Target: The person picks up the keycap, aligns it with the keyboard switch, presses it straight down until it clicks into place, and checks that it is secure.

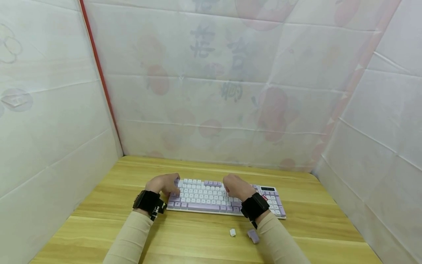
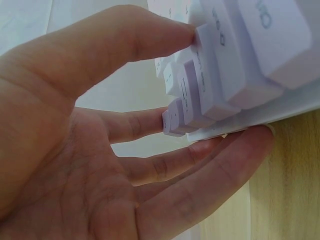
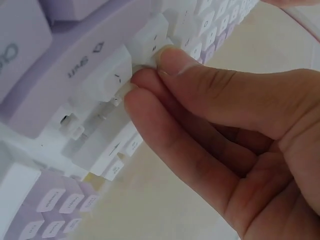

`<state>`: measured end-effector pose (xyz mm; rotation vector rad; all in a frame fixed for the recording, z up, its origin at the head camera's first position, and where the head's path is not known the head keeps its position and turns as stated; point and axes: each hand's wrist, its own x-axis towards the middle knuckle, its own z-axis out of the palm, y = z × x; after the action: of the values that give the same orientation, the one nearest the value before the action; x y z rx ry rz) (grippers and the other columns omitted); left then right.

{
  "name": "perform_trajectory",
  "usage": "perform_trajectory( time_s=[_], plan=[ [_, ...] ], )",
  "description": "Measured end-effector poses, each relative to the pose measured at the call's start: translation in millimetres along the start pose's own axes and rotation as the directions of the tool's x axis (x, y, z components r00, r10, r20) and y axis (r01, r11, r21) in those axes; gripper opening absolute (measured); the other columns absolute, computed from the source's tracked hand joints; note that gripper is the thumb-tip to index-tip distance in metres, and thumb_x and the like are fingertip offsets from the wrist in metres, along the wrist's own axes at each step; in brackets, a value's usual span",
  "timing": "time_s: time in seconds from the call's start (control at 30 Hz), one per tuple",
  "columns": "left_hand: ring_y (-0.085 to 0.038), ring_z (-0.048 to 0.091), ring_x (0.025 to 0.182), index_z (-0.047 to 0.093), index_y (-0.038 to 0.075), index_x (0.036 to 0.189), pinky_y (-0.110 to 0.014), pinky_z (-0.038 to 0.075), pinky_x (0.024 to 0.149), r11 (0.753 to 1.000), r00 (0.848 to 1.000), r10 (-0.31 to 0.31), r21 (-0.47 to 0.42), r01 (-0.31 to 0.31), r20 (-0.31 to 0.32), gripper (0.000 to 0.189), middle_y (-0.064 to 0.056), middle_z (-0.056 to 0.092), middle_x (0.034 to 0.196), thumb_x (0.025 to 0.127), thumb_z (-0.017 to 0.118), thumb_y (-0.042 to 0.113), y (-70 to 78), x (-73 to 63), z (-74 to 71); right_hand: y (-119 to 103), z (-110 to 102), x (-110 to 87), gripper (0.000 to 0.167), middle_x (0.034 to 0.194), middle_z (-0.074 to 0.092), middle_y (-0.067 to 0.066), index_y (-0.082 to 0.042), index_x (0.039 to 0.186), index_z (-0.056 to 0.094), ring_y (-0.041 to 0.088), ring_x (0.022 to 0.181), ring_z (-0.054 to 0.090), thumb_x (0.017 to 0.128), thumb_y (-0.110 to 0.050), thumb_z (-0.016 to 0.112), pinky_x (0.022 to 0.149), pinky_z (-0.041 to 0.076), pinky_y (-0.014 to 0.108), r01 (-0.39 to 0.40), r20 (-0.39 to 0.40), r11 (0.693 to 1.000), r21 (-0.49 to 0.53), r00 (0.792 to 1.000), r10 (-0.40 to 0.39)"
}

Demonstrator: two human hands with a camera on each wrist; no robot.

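Observation:
A white and lilac keyboard lies on the wooden table. My left hand grips its left end, thumb on a lilac key and the other fingers along the side and lower edge. Over the keyboard's right part is my right hand. In the right wrist view its thumb and fingertips pinch at the edge of a white keycap, beside a gap where a bare switch shows. The fingertips partly hide that spot. A long lilac Shift key sits near the gap.
In front of the keyboard, a loose white keycap and a loose lilac keycap piece lie on the table, the lilac one close to my right forearm. Pale printed sheets stand around the back and both sides.

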<state>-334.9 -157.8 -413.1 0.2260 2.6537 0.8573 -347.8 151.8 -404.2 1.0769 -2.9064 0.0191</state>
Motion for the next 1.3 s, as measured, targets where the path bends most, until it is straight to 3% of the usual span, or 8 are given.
perform_trajectory(
  time_s=[0.23, 0.4, 0.5, 0.63, 0.77, 1.07, 1.2, 1.3],
  plan=[
    [-0.023, 0.058, 0.082, 0.054, 0.007, 0.123, -0.032, 0.049, 0.070, 1.000, 1.000, -0.009, -0.003, 0.009, -0.010, 0.048, -0.009, 0.061, 0.103, 0.079, 0.075, 0.007, -2.2, -2.5, -2.0, -4.8, 1.0, 5.1, 0.060, 0.063, 0.014, -0.004, -0.021, 0.061, 0.026, 0.011, 0.062, 0.018, 0.089, 0.011, 0.069, 0.061, 0.025, 0.028, 0.000, 0.014, 0.998, -0.057, 1.000, 0.000],
    [-0.024, 0.059, 0.084, 0.054, 0.007, 0.126, -0.033, 0.050, 0.071, 1.000, 1.000, -0.012, -0.009, 0.012, 0.001, 0.051, -0.010, 0.061, 0.106, 0.079, 0.075, 0.008, -3.4, -5.0, -2.6, -14.0, 3.2, 4.7, 0.040, 0.063, 0.040, -0.001, -0.014, 0.067, 0.049, 0.011, 0.063, 0.033, 0.086, 0.016, 0.067, 0.064, 0.031, 0.028, -0.019, 0.025, 0.994, -0.109, 0.999, 0.021],
    [-0.024, 0.059, 0.084, 0.054, 0.008, 0.128, -0.034, 0.050, 0.073, 1.000, 1.000, -0.017, 0.008, 0.017, -0.002, 0.052, -0.010, 0.061, 0.108, 0.080, 0.075, 0.010, -1.9, -5.5, -4.5, -17.9, 4.5, 2.5, 0.027, 0.070, 0.055, 0.004, -0.009, 0.076, 0.062, 0.012, 0.066, 0.045, 0.087, 0.016, 0.067, 0.064, 0.037, 0.028, -0.005, -0.029, 0.990, -0.142, 1.000, 0.000],
    [-0.024, 0.059, 0.091, 0.054, 0.008, 0.129, -0.037, 0.051, 0.078, 0.997, 1.000, -0.001, 0.075, 0.003, -0.017, 0.053, -0.010, 0.061, 0.112, 0.081, 0.076, 0.013, -0.3, -5.4, -8.3, -21.1, 10.4, 2.3, 0.024, 0.071, 0.061, 0.007, -0.008, 0.075, 0.063, 0.018, 0.066, 0.056, 0.088, 0.012, 0.069, 0.063, 0.043, 0.028, 0.054, -0.113, 0.964, -0.259, 0.990, -0.086],
    [-0.025, 0.059, 0.096, 0.054, 0.007, 0.127, -0.041, 0.053, 0.084, 0.997, 1.000, 0.017, 0.081, -0.016, -0.011, 0.053, -0.012, 0.062, 0.114, 0.080, 0.076, 0.013, 0.0, -5.2, -7.8, -20.6, 14.6, 2.3, 0.029, 0.069, 0.059, 0.006, -0.009, 0.071, 0.060, 0.017, 0.065, 0.055, 0.086, 0.012, 0.070, 0.060, 0.042, 0.027, 0.078, -0.128, 0.946, -0.316, 0.984, -0.124],
    [-0.025, 0.059, 0.090, 0.054, 0.006, 0.125, -0.036, 0.051, 0.076, 0.999, 1.000, 0.011, 0.050, -0.011, -0.009, 0.053, -0.012, 0.061, 0.111, 0.078, 0.075, 0.011, -0.7, -4.8, -4.9, -12.7, 7.8, 4.2, 0.026, 0.068, 0.056, 0.004, -0.008, 0.074, 0.064, 0.009, 0.063, 0.038, 0.088, 0.014, 0.068, 0.061, 0.036, 0.026, 0.040, -0.036, 0.983, -0.178, 0.998, -0.047],
    [-0.024, 0.058, 0.089, 0.054, 0.008, 0.125, -0.033, 0.049, 0.074, 0.998, 1.000, 0.010, 0.059, -0.009, -0.008, 0.052, -0.010, 0.061, 0.110, 0.078, 0.076, 0.012, -0.3, -3.2, -3.6, -8.5, 3.5, 2.8, 0.042, 0.059, 0.035, 0.000, -0.012, 0.063, 0.047, 0.011, 0.060, 0.029, 0.089, 0.015, 0.065, 0.061, 0.029, 0.028, 0.039, -0.009, 0.992, -0.121, 0.999, -0.041],
    [-0.023, 0.057, 0.088, 0.054, 0.008, 0.125, -0.033, 0.048, 0.073, 0.998, 1.000, 0.004, 0.056, -0.004, -0.006, 0.052, -0.009, 0.060, 0.109, 0.079, 0.076, 0.013, 0.0, -2.5, -2.0, -5.4, 0.4, -0.5, 0.057, 0.063, 0.016, -0.003, -0.019, 0.064, 0.027, 0.012, 0.062, 0.020, 0.089, 0.014, 0.066, 0.063, 0.025, 0.030, 0.047, -0.007, 0.996, -0.074, 0.999, -0.048]
  ],
)
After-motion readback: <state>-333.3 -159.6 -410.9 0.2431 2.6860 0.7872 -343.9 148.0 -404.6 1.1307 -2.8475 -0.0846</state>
